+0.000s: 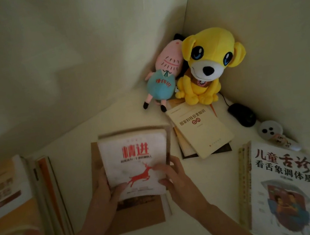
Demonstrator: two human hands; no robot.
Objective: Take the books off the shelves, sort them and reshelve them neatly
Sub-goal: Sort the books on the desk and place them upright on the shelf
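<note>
On the bench (pixel 68 150): a two-sided hold

Left grip (pixel 103 193) and right grip (pixel 180 182) curl round the lower corners of the white deer book (pixel 134 160), thumbs on its cover. It sits over a brown book (pixel 140 214) at mid-bench. A book stack (pixel 9 209) lies to the left (covers blurred), a cream book (pixel 200 130) to the right, and a yellow plush dog (pixel 208 63) fills the corner.
</note>
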